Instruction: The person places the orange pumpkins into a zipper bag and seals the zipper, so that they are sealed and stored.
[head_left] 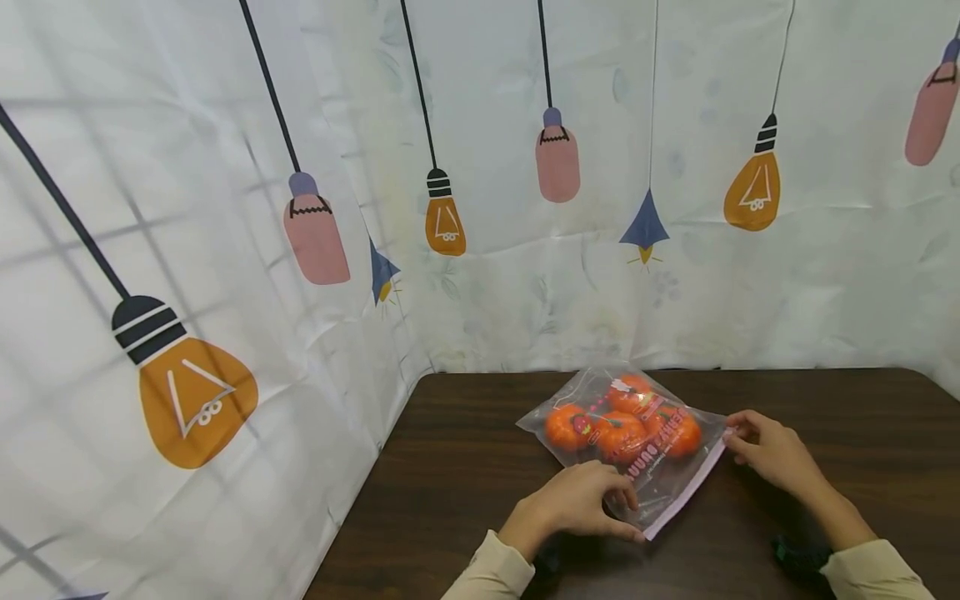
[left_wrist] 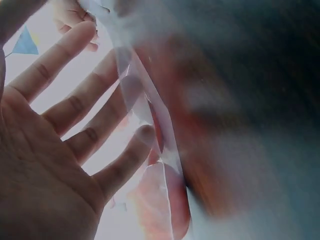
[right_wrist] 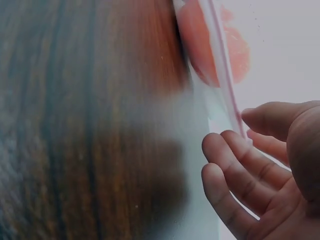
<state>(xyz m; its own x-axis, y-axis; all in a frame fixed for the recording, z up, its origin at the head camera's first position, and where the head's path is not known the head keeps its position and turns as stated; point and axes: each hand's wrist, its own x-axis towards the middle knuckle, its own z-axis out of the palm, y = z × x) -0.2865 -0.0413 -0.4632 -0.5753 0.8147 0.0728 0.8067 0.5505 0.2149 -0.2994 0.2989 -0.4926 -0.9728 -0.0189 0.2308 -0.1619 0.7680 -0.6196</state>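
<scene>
A clear zip bag (head_left: 678,492) with pink lettering and a pale pink zip edge lies on the dark wooden table, holding several small orange pumpkins (head_left: 618,437). My right hand (head_left: 776,450) pinches the far end of the zip edge between thumb and forefinger; its other fingers curve loosely beneath, as the right wrist view shows. At the near side, my left hand (head_left: 577,500) has its thumb at the bag's near corner and its fingers over the plastic. In the left wrist view its fingers (left_wrist: 75,102) are spread and nearly straight, the tips against the film.
The brown table (head_left: 450,467) stretches out on both sides of the bag. Behind it and along the left hangs a white curtain (head_left: 480,325) printed with lamps. A dark object (head_left: 798,554) is under the right wrist.
</scene>
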